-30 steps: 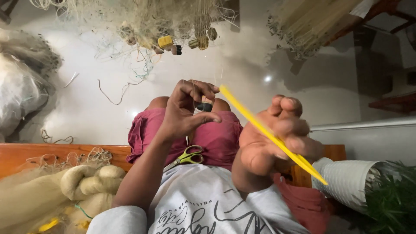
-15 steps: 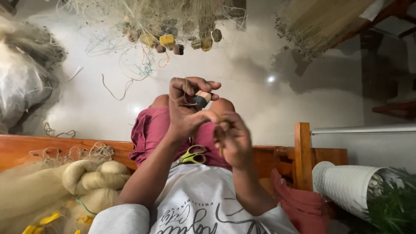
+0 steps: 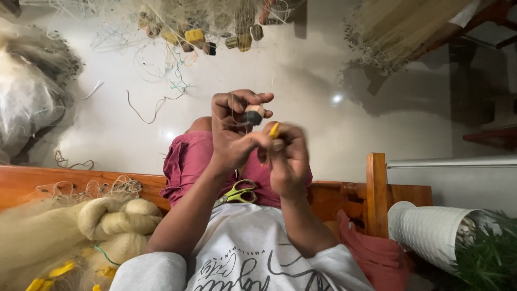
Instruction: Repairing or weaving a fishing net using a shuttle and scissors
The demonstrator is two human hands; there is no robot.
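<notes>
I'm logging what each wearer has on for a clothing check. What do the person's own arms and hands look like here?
Both arms are bare from the elbow down, with light grey short sleeves of a printed T-shirt ending above. The left hand and right hand wear no gloves. No rings, watch or bracelets show, though the right hand is motion-blurred.

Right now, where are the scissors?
In the head view, the scissors with yellow-green handles lie on the person's lap, just below the left hand and right hand, above the white shirt.

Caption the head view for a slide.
Left hand pinches a small float; right hand grips a yellow netting needle over scissors.
</notes>
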